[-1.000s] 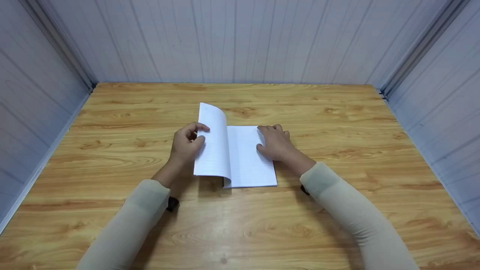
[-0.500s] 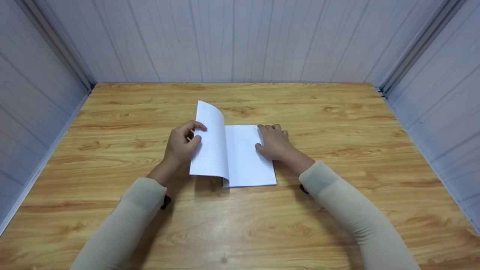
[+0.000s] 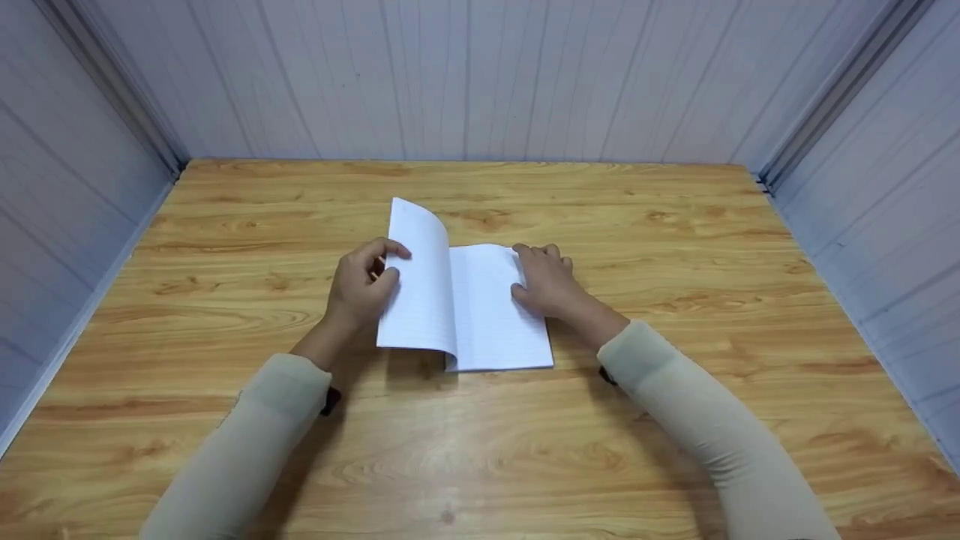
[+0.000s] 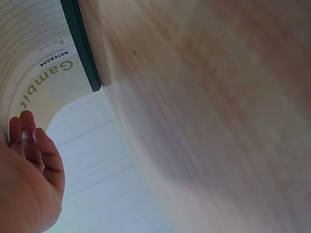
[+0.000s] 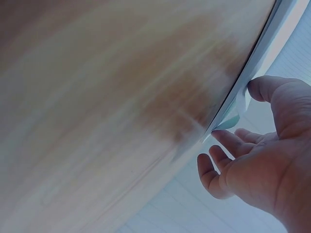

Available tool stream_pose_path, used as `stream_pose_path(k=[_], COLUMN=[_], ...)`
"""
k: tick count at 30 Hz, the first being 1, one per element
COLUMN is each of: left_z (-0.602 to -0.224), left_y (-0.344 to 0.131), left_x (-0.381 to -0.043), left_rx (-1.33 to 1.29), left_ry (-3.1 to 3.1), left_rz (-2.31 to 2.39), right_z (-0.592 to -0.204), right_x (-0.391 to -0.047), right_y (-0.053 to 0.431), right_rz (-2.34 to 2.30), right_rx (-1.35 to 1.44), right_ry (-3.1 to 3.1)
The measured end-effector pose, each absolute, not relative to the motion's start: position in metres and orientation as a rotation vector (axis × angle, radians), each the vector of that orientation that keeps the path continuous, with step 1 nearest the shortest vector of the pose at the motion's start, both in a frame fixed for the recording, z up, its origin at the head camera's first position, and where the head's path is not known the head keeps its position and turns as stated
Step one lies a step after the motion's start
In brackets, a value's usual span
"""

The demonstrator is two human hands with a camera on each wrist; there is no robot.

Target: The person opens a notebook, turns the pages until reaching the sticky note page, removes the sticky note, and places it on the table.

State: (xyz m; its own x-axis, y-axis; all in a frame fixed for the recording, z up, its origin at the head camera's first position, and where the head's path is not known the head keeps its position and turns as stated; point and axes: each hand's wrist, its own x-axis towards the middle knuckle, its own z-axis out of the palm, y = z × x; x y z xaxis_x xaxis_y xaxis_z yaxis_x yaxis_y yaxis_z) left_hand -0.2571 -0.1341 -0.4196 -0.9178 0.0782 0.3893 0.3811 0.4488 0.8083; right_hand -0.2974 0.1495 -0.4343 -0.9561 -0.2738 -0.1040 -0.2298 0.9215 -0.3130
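Observation:
A lined notebook lies open on the wooden table, its right-hand part down and its left-hand part raised and curved. My left hand pinches the outer edge of that raised part, thumb on the lined page and fingers partly behind it. In the left wrist view, the pale cover reads "Gambit NOTEBOOK" beside a dark green spine strip. My right hand grips the right-hand pages near their far corner. Its thumb presses at the page edge, with a fingertip at the corner and the paper bowed between them.
The wooden table spreads around the notebook. A pale panelled wall rises behind its far edge, with side walls to the left and right. Dark devices sit under both sleeve cuffs.
My left hand has moved slightly left, drawing the raised part of the notebook farther over. Beside my right hand, the far edge of the right-hand page now bows upward.

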Motion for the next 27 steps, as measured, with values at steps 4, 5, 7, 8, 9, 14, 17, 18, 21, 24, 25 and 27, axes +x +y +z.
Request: stream_pose_path(k=[4,5,7,8,9,14,17,18,21,24,25,27], left_z=[-0.4195,-0.4198,-0.4202,-0.4206,-0.4209,-0.422,-0.4231,-0.4235,-0.4244,-0.4244,-0.4243,-0.4241], left_y=[-0.134,-0.1341,-0.1344,-0.1347,-0.1349,-0.1355,-0.1359,-0.136,-0.1364,-0.1364,-0.1364,-0.1361], left_x=[-0.2562,-0.2563,-0.2564,-0.2566,-0.2567,-0.2566,-0.257,-0.2573,-0.2576,-0.2577,-0.2577,-0.258], left_rx=[-0.383,-0.38,-0.375,-0.373,-0.371,-0.364,-0.372,-0.376,-0.395,-0.399,-0.4,-0.398], left_ry=[-2.408,-2.405,-2.4,-2.398,-2.397,-2.399,-2.395,-2.392,-2.386,-2.384,-2.384,-2.384], left_rz=[-1.475,-1.48,-1.481,-1.48,-1.482,-1.486,-1.479,-1.478,-1.47,-1.467,-1.466,-1.469], right_z=[-0.4349,-0.4349,-0.435,-0.4351,-0.4351,-0.4349,-0.4342,-0.4341,-0.4342,-0.4348,-0.4348,-0.4346], right_x=[-0.2969,-0.2967,-0.2966,-0.2965,-0.2966,-0.2963,-0.2956,-0.2954,-0.295,-0.2955,-0.2956,-0.2959], right_y=[0.1497,0.1497,0.1499,0.15,0.1501,0.1503,0.1502,0.15,0.1496,0.1492,0.149,0.149], right_rz=[-0.463,-0.466,-0.474,-0.477,-0.476,-0.474,-0.503,-0.516,-0.549,-0.562,-0.564,-0.568], right_rx=[-0.408,-0.419,-0.44,-0.451,-0.459,-0.486,-0.507,-0.514,-0.529,-0.532,-0.535,-0.538], right_ry=[2.938,2.939,2.94,2.938,2.937,2.932,2.926,2.924,2.915,2.909,2.908,2.907])
